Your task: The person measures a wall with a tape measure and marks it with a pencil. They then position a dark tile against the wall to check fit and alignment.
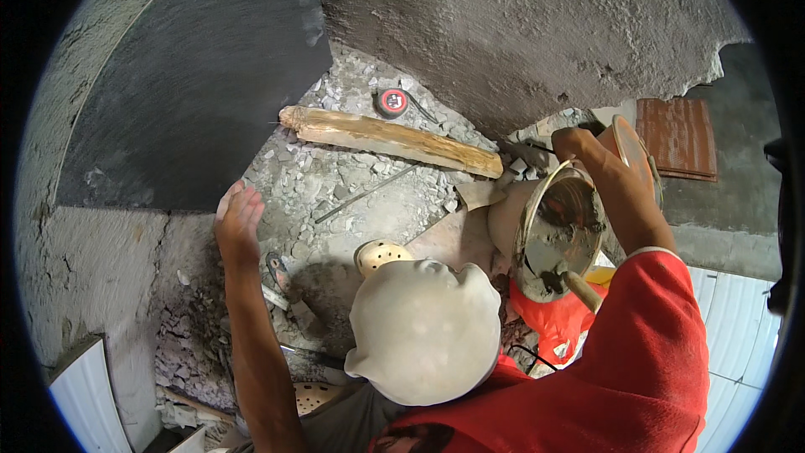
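Note:
My left hand (240, 216) has its fingers stretched out at the lower corner of a large dark grey panel (201, 84) that leans against the wall; it seems to touch the edge. At the right, my right hand (573, 144) is closed in a fist above a tilted bucket (513, 216). A thin dark piece shows beside the fist, but what the fingers grip is hidden. Grey mortar (543, 258) lies in the bucket. A tool with a wooden handle (580, 291) rests at its rim. A pale rounded form (424, 331) covers the lower middle of the view.
Rubble (352, 176) covers the floor. On it lie a split wooden beam (394, 141), a red and black tape measure (392, 103) and a thin rod (365, 193). A red plastic bag (549, 319) sits below the bucket. Brown tiles (677, 138) are stacked at the right.

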The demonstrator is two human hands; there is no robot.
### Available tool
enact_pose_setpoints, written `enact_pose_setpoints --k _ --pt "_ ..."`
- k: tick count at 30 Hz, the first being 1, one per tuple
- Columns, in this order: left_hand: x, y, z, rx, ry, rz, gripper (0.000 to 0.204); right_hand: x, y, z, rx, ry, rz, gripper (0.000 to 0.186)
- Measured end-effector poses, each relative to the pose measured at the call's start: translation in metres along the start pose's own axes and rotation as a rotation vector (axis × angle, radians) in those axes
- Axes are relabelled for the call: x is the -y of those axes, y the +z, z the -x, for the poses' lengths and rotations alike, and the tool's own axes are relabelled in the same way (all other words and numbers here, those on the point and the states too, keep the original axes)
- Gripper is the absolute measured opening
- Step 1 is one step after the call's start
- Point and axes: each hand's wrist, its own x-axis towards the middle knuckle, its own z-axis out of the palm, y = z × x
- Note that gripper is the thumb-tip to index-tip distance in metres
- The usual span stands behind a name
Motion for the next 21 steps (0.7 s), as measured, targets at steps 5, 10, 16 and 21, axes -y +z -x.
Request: enact_pose_setpoints --k 5,10,16,21 --pt "-0.007 0.02 0.009 0.027 -0.001 -0.064 0.061 -0.033 0.029 -0.024 -0.245 0.126 -0.095 0.018" --pt "-0.014 0.022 0.012 -0.025 -0.008 -0.113 0.059 -0.035 0.033 -0.039 -0.596 0.142 -0.375 0.023" --pt "-0.009 0.016 0.008 -0.048 -0.009 -0.134 0.052 -0.032 0.035 -0.038 -0.945 0.04 -0.527 0.03" --pt "-0.021 0.029 0.01 -0.138 0.138 -0.258 0.049 -0.007 -0.001 0.023 -0.178 -0.435 0.643 0.018"
